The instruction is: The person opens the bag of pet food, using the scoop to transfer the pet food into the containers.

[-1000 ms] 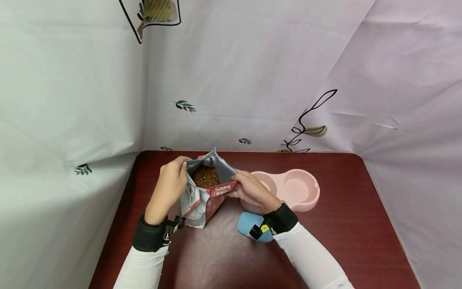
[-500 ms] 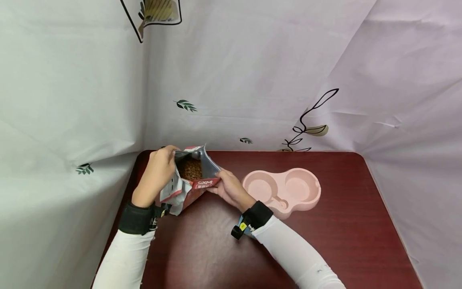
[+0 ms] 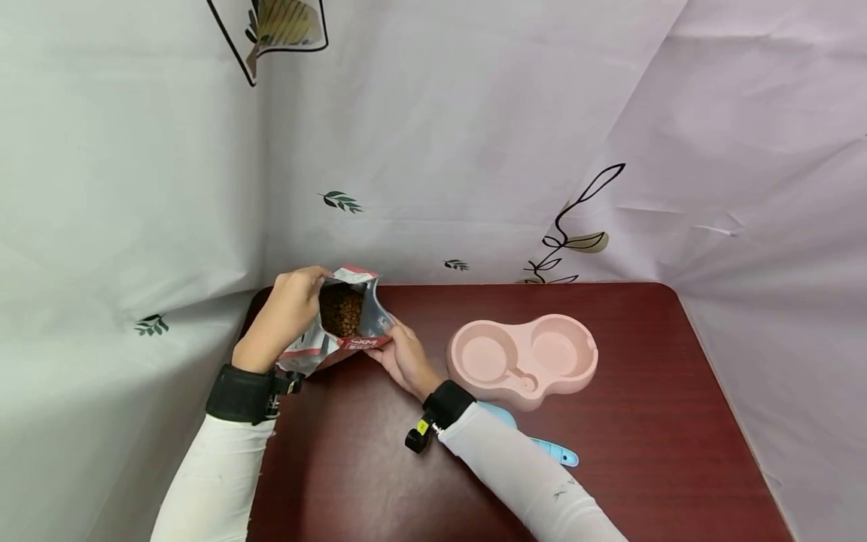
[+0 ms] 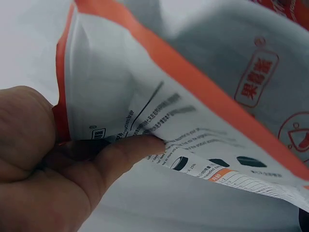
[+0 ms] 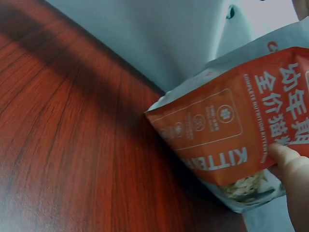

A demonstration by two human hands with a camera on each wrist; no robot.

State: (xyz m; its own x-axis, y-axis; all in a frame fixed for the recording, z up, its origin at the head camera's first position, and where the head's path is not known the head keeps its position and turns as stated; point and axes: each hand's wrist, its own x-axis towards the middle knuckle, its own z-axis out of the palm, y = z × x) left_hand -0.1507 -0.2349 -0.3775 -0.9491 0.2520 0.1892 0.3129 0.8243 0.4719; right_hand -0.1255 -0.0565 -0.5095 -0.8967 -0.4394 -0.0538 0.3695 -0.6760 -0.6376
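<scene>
A red and white kitten food bag (image 3: 321,348), its top spread wide, stands at the table's far left; brown kibble (image 3: 342,310) shows inside its silvery mouth. My left hand (image 3: 287,312) pinches the rim on the left, and the left wrist view has its thumb and finger on the white side panel (image 4: 106,77). On the opposite side my right hand (image 3: 406,361) grips the rim near the front. In the right wrist view the bag's orange face (image 5: 207,130) reads KITTEN, its lower corner close to the table; I cannot tell whether it touches.
A pink double bowl (image 3: 524,357) sits right of centre on the dark red table (image 3: 650,421). Partly under the right forearm lies a blue scoop (image 3: 555,452). White patterned sheeting (image 3: 433,150) rises behind the table and along both sides.
Both hands have carried the bag left and back, away from the pink bowl. The bowl, earlier partly covered by the right hand, is now in full view, and the blue scoop's handle shows.
</scene>
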